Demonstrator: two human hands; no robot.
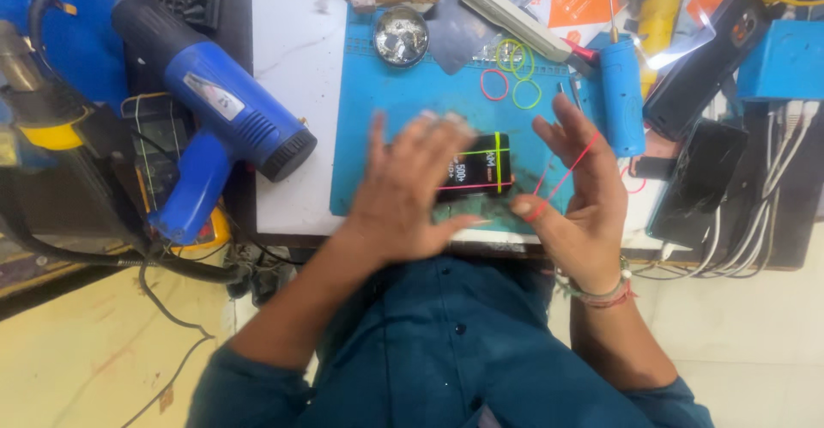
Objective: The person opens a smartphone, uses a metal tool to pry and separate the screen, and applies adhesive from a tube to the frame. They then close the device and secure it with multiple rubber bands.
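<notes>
A small phone [475, 168], already bound by yellow and pink bands, lies on the blue mat [386, 102] beneath the left hand [403, 192], whose spread fingers pin it flat. The right hand [579, 192] stretches a red rubber band [562, 177] between open fingers just beside it. Spare bands [512, 72] wait beyond the fingertips.

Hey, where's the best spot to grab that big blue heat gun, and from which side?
Grip the heat gun by its pistol handle, coming from the near-left table edge. The handle angles down toward that edge and is bare, while the wide black nozzle points right toward the blue mat and likely offers poorer purchase.
</notes>
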